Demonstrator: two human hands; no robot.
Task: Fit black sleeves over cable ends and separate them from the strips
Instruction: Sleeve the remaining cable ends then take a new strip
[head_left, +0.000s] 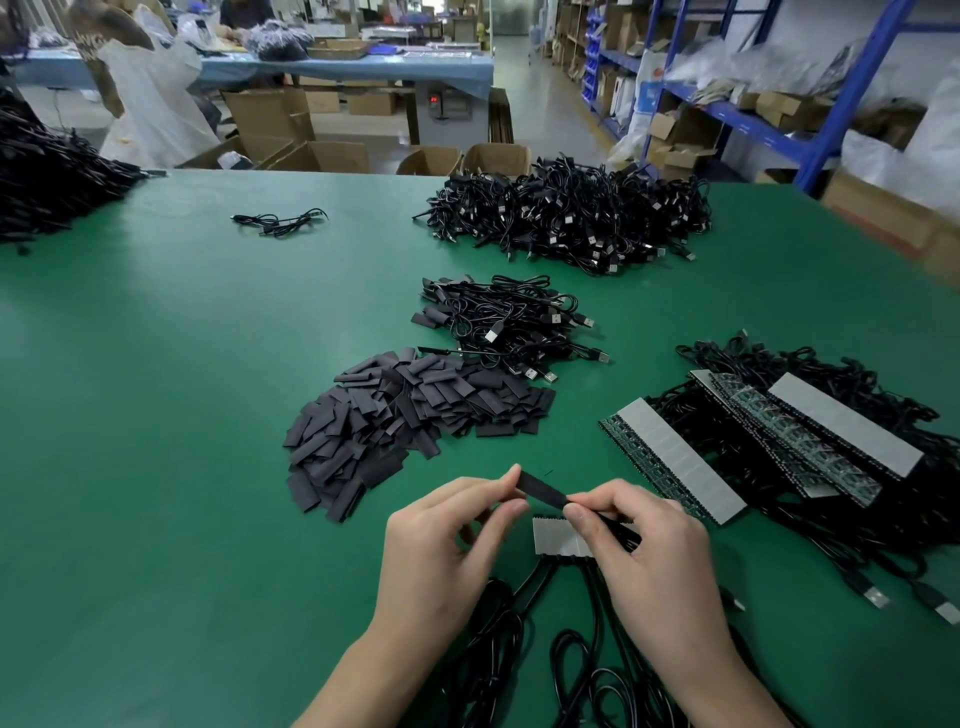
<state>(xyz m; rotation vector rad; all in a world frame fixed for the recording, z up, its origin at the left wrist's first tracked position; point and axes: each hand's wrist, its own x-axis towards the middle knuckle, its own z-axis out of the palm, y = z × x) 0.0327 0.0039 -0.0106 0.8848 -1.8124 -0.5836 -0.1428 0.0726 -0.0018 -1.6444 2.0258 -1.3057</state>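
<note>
I see open green tabletop stretching wide to my left; the flat black sleeve is pinched at either end by my left hand and right hand, just above the grey strip piece.

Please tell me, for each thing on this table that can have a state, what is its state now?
left hand: pinches the black sleeve's left end.
right hand: pinches at its right end.
black sleeve: held between both hands, above the table.
short strip: lying flat, cables attached.
loose sleeves: heaped, unused.
long strips: stacked, cables attached.
sleeved cables: piled, off the strips.
</note>
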